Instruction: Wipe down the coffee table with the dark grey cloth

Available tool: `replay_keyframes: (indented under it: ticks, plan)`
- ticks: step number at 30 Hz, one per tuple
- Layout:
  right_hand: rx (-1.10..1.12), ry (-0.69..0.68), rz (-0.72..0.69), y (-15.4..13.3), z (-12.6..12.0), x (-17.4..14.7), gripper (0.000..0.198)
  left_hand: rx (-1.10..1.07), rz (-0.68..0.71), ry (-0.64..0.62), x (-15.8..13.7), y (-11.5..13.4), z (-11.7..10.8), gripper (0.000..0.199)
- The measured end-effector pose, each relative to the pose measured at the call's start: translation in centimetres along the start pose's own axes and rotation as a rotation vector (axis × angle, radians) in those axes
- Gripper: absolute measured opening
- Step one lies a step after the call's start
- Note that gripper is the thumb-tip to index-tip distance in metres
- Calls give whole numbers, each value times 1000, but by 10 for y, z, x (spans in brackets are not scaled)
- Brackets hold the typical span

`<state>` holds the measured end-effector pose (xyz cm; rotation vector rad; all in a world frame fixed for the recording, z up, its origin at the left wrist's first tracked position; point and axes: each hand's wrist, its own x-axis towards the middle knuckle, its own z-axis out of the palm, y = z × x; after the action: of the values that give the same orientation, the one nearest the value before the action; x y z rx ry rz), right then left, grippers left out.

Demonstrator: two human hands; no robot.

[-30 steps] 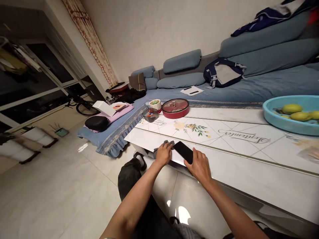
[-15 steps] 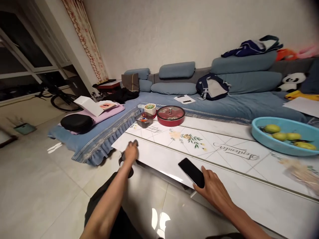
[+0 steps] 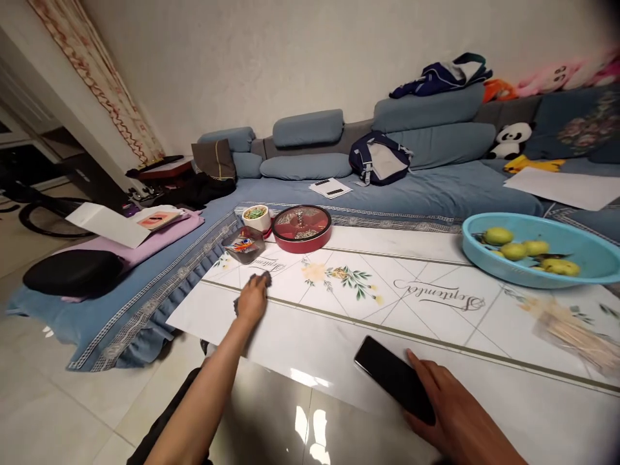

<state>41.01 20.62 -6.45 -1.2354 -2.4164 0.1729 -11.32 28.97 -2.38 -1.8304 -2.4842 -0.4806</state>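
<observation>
My left hand (image 3: 252,300) is closed over a dark grey cloth (image 3: 267,278), of which only small edges stick out past the fingers. It presses on the white patterned table cover (image 3: 310,329) near the left end. A black smartphone (image 3: 393,376) lies in the grip of my right hand (image 3: 453,403), between thumb and fingers, over the table's front edge with its dark screen facing up. Beyond the left hand is a dark translucent box (image 3: 245,247) with colourful small items in it.
A red round lidded box (image 3: 303,236) and a white plant pot (image 3: 256,218) stand at the back. To the right are a blue basin (image 3: 533,274) of yellow-green fruit and a packet of thin sticks (image 3: 578,339). A blue sofa (image 3: 436,187) borders the table behind and left.
My left hand has gone from the table's front edge further onto its top with the cloth. The phone, still in my right hand, sits slightly lower and further right. The view has turned right.
</observation>
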Motion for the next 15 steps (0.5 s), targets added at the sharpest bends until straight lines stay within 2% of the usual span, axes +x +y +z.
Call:
replay_keyframes:
  ticks: [3, 5, 6, 8, 10, 11, 12, 13, 15]
  plan:
    - [-3, -20, 6, 0, 4, -2, 98, 19, -61, 15, 66, 18, 4, 50]
    - [-13, -39, 25, 3, 8, -5, 101, 8, -12, -5, 75, 41, 16, 50]
    - [-19, -40, 35, 4, 10, -7, 101, -2, 40, -29, 67, 51, 23, 49]
    - [-31, -29, 40, 6, 14, -10, 101, -40, 211, -89, 34, 62, 35, 49]
    - [-45, -6, 20, 7, 16, -11, 103, -92, 404, -130, -5, 57, 38, 51]
    - [-51, 4, 5, 7, 16, -10, 104, -110, 456, -132, -17, 49, 36, 52]
    - [-55, 12, -7, 6, 15, -10, 105, -117, 463, -122, -23, 40, 32, 52]
    - [-58, 16, -12, 4, 14, -9, 106, -106, 405, -100, -20, 32, 27, 51]
    - [-60, 11, -5, 1, 11, -7, 105, -52, 181, -40, 3, 23, 18, 50]
